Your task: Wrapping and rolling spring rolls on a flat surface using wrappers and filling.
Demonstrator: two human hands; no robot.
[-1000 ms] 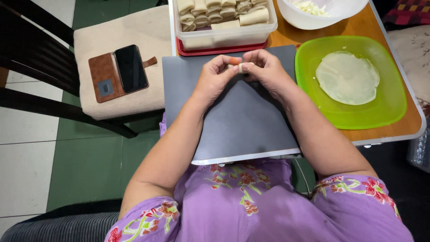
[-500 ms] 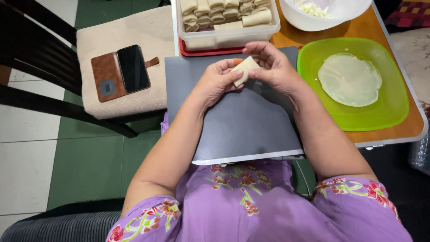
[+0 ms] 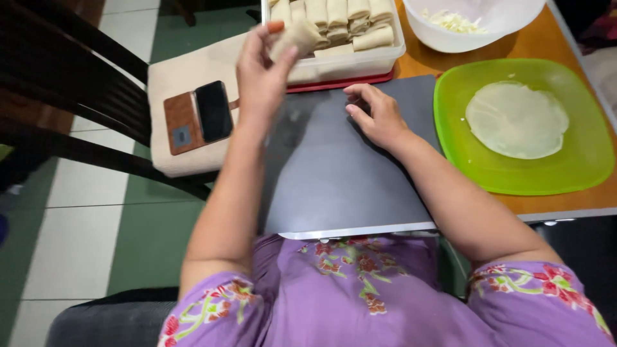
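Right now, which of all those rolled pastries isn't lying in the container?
The roll pinched in the left hand, held up at the container's near-left corner. The others lie packed in rows inside.

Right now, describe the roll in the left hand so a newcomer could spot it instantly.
Start at the clear rectangular container of pale rolls at the top edge of the grey board. Just at its left corner, the left hand is raised with one roll pinched in its fingertips. It is the only roll held up in a hand rather than packed in rows.
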